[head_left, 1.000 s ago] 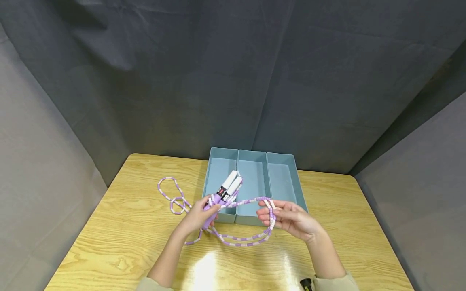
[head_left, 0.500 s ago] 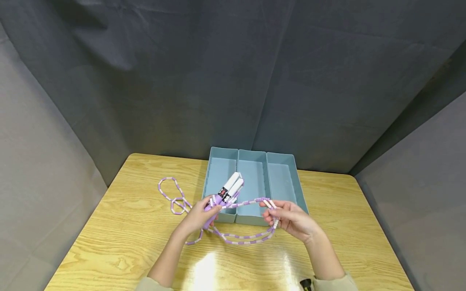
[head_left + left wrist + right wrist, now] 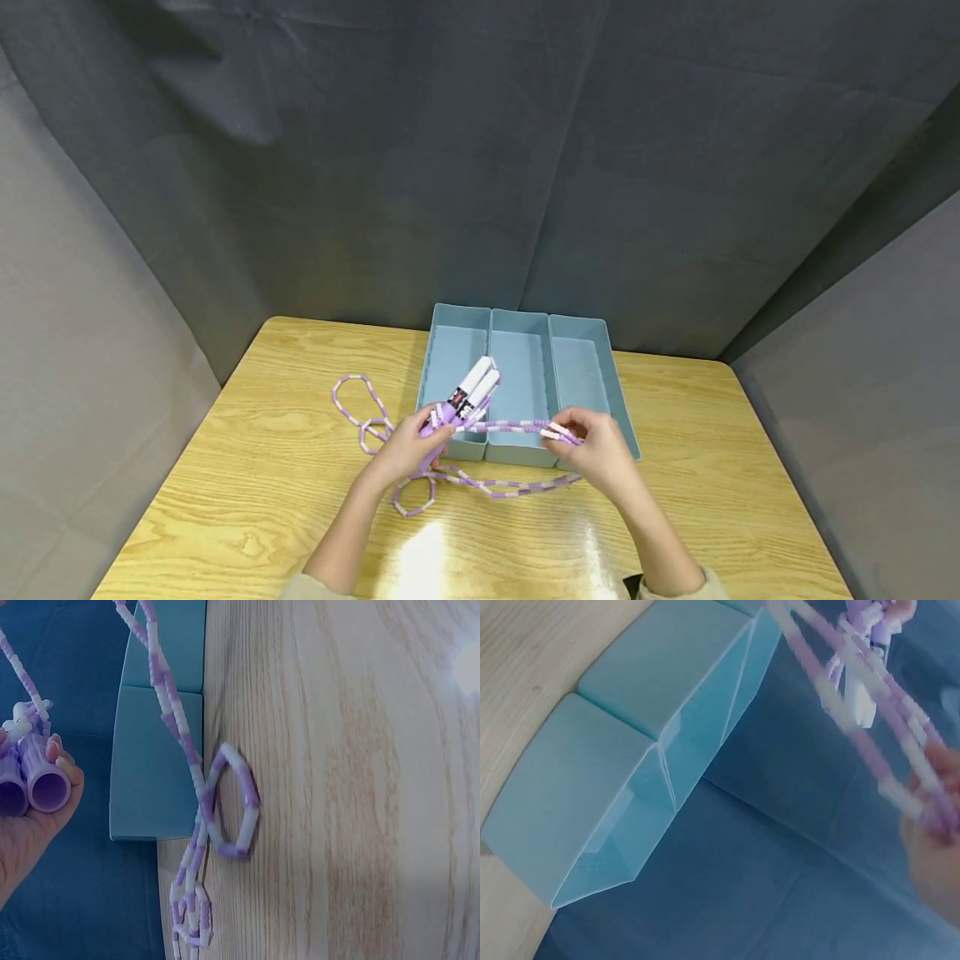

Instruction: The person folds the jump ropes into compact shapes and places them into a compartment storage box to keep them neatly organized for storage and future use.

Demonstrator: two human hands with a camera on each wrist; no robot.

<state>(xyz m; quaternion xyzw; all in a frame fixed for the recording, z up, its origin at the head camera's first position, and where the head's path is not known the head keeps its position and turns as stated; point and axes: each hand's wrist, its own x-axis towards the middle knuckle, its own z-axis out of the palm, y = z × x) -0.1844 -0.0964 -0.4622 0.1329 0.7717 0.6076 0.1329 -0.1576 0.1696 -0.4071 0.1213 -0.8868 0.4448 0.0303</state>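
A beaded jump rope has purple and white handles and purple-and-white segmented cord. My left hand grips both handles side by side, with cord wound about them; the hollow purple handle ends face the left wrist camera. My right hand pinches strands of the cord to the right of the handles, which the right wrist view also shows as blurred cord. Sagging strands hang below between the hands. A small loop of cord dangles over the table. Some fingertips are hidden.
Behind the hands stand three joined blue-grey trays on the wooden table. One end of the cord lies in loops to the left. A black object is partly hidden by the right sleeve. Dark curtains enclose the back.
My right hand has turned over and its fingers have closed round the cord, which now runs straighter toward the handles. The looped cord end at left has shifted slightly. My left hand stays put.
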